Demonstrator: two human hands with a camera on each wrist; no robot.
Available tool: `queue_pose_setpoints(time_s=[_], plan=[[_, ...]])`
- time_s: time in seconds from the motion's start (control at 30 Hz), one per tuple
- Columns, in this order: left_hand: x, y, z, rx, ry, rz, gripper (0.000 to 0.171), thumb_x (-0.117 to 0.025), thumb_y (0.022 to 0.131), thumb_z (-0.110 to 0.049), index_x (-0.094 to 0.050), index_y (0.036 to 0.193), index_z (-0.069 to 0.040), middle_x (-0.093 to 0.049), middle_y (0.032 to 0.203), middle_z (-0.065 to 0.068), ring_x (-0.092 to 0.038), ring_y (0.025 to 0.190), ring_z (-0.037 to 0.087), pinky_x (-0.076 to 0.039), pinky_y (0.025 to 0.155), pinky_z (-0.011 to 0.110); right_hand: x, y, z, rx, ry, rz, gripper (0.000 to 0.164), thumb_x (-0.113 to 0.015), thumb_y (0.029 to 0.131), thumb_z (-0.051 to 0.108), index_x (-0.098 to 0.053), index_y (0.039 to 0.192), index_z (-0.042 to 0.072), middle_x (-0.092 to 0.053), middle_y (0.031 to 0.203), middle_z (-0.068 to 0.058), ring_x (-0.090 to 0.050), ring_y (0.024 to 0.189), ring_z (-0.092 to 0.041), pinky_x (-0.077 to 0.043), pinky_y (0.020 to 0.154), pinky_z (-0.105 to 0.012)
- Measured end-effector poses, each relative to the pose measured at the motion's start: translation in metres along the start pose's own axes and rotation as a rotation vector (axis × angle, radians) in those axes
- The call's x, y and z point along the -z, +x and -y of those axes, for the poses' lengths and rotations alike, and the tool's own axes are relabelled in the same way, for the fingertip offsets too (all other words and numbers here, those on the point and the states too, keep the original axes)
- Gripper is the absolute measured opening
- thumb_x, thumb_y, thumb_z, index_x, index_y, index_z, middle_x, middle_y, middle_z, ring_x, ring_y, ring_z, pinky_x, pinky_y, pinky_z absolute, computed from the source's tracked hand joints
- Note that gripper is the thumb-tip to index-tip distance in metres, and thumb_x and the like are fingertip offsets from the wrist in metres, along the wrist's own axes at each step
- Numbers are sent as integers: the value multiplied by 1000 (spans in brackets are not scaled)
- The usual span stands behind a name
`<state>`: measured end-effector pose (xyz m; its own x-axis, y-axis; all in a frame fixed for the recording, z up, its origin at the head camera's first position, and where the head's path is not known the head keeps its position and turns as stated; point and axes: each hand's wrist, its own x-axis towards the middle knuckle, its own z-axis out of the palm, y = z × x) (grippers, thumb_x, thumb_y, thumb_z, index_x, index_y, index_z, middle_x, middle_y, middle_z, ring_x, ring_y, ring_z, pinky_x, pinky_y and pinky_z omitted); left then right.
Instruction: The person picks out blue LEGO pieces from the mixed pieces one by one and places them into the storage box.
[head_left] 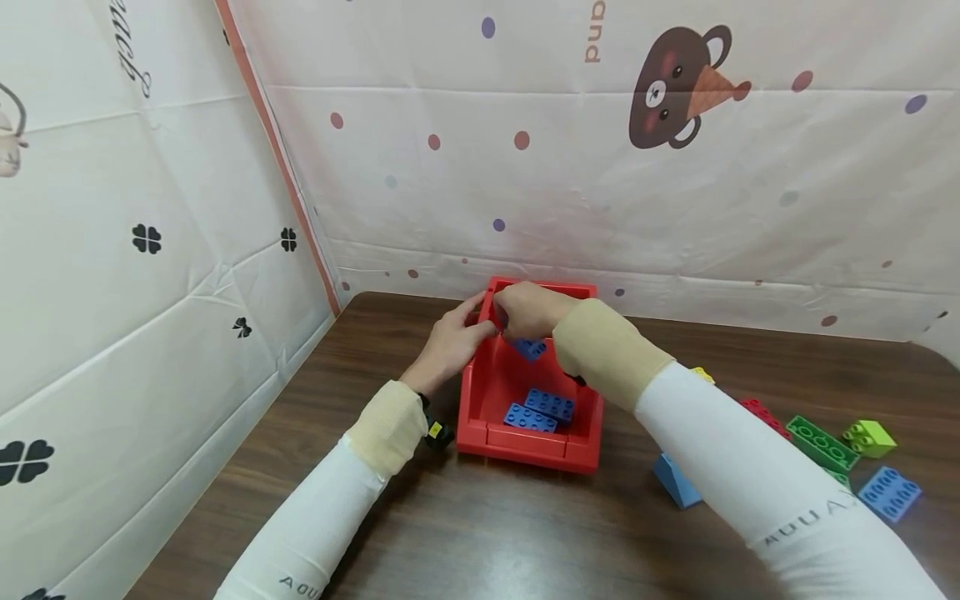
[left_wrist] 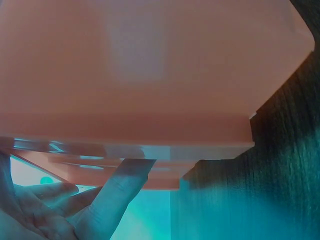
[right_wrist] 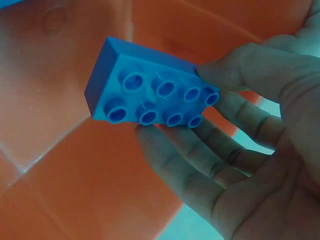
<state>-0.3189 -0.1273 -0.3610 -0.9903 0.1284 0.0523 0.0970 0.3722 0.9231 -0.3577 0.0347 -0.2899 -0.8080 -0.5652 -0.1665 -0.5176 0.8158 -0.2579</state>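
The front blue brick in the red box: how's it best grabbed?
I'd probably pinch the front blue brick by its short ends, from above: the red box walls it in, and another blue brick lies close along its back long side.

White sleeves (head_left: pixel 750 450) with dark grey capital lettering (head_left: pixel 810 518) end in cream cuffs (head_left: pixel 609 348); a black wrist camera (head_left: pixel 444 438) with a yellow mark (head_left: pixel 435 430) shows beside the left cuff (head_left: pixel 387 427); left hand (head_left: pixel 446 340) and right hand (head_left: pixel 534 308) are bare
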Motion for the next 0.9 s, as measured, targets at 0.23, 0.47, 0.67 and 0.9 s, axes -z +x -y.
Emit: queue_pose_setpoints(time_s=[0.23,0.47,0.67,0.9], plan=[[0,0,1,0,-5,4,66,-57,102,-21,-39,166,-24,-63,140,13,-73,108,36,-63,88,49,-9,9,-7,-37,-6,19,43,-79,94,11,-67,134,6,-72,116,-11,-68,103,-28,-60,97,-46],[1,0,0,-8,1,3,68,-58,101,-20,-38,166,-22,-62,141,13,-72,109,36,-63,88,48,-14,11,-8,-73,11,24,48,-81,92,8,-66,137,9,-72,117,-10,-70,101,-29,-59,98,-51],[1,-1,1,-6,-4,8,69,-60,101,-21,-37,166,-23,-62,141,13,-72,109,37,-63,88,49,-19,15,-10,-83,30,45,44,-80,93,9,-66,134,10,-72,113,-9,-69,100,-28,-59,98,-49],[0,-1,0,1,-16,13,69,-60,101,-21,-37,166,-23,-61,141,13,-71,113,39,-62,90,52,-22,17,-16,-90,53,48,48,-83,91,11,-66,136,12,-72,115,-8,-69,101,-28,-58,99,-51]])
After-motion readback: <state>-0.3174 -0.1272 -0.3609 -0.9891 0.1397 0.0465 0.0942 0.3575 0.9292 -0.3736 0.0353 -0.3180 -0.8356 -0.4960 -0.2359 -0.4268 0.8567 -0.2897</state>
